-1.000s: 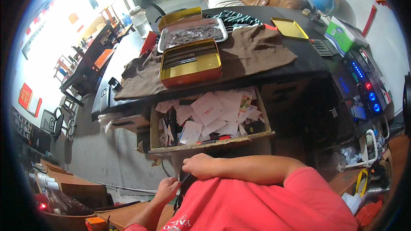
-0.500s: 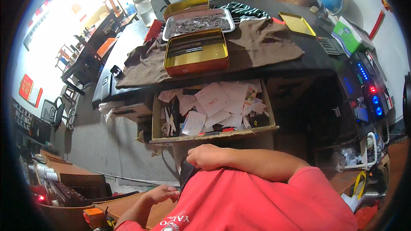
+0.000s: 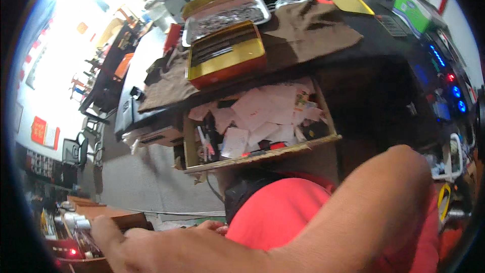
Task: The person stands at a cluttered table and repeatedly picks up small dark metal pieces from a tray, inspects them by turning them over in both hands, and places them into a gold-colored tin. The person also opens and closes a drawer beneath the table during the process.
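Observation:
My right arm crosses in front of my red shirt (image 3: 283, 207) toward the lower left. At its end my right hand (image 3: 126, 245), blurred, has a finger stretched out near white cylindrical items (image 3: 77, 221) on the side furniture; I see nothing held in it. Only a few fingertips of my left hand (image 3: 214, 226) show beside the shirt, the rest being covered by the right forearm. In front of me a wooden drawer (image 3: 262, 161) is pulled out from the desk, filled with loose white papers (image 3: 260, 114), pens and dark items.
On the black desk (image 3: 374, 50) lies a brown cloth (image 3: 318, 35) under a gold-lined tin (image 3: 225, 60). Behind it stand a white tray (image 3: 267, 15) of small dark pieces and another tin (image 3: 209, 2). At right are a yellow lid (image 3: 348, 1), a green-white box (image 3: 411, 10) and blue-lit equipment (image 3: 457, 92).
My right hand has swung from my waist across to the lower left. The left hand is now mostly hidden behind the right forearm. The view has tilted and shifted.

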`<state>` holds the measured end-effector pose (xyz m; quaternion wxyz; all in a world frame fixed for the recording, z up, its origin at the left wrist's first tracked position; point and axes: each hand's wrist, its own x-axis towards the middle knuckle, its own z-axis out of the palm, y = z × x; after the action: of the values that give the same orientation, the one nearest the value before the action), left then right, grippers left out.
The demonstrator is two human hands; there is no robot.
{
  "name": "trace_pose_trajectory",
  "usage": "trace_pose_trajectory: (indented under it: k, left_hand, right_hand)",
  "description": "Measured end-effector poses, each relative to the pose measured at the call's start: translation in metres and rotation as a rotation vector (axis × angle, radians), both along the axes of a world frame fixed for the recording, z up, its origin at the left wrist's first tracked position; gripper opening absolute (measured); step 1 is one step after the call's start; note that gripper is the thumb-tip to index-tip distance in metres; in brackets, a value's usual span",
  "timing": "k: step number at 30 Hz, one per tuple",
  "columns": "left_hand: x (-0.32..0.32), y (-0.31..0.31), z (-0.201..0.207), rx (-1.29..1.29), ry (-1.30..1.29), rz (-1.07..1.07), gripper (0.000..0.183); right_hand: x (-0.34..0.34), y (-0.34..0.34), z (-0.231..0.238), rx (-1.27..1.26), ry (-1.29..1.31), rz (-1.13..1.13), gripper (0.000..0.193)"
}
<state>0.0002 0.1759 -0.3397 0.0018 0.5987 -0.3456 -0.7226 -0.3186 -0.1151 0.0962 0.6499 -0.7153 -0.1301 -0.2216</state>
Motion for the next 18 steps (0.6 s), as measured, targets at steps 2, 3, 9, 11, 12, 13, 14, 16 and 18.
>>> trace_pose_trajectory:
  k: [2, 3, 9, 11, 12, 13, 14, 16, 18]
  left_hand:
    - [0.003, 0.009, -0.017, -0.027, -0.053, -0.070, 0.042]
    - [0.002, 0.011, -0.024, -0.045, -0.068, -0.107, 0.043]
    - [-0.012, -0.028, -0.003, -0.116, -0.213, -0.444, 0.058]
    - [-0.001, -0.038, 0.038, -0.169, -0.314, -0.444, 0.067]
    - [0.002, -0.051, 0.053, -0.074, -0.548, -0.515, 0.067]
    - [0.009, -0.060, 0.072, -0.168, -0.679, -0.311, 0.052]
    - [0.017, -0.076, 0.087, -0.236, -0.746, -0.179, 0.043]
    - [0.026, -0.097, 0.116, -0.619, -0.864, 0.208, 0.027]
    - [0.024, -0.123, 0.130, -1.192, -0.928, 0.515, 0.019]
  right_hand:
    - [0.004, 0.008, 0.009, -0.049, 0.028, -0.138, 0.046]
    - [-0.004, 0.008, 0.011, 0.011, 0.101, -0.129, 0.041]
    - [-0.059, -0.001, -0.054, 0.090, 0.217, -0.177, 0.025]
    - [-0.073, -0.017, -0.100, -0.035, 0.160, -0.522, 0.028]
    - [-0.073, -0.035, -0.130, -0.276, 0.175, -0.786, 0.021]
    - [-0.067, -0.051, -0.162, -0.431, 0.189, -1.046, 0.020]
    - [-0.067, -0.062, -0.190, -0.352, 0.346, -1.156, 0.021]
    - [-0.066, -0.086, -0.240, -0.606, 0.273, -1.330, 0.023]
    - [-0.071, -0.098, -0.278, -0.787, 0.174, -1.391, 0.025]
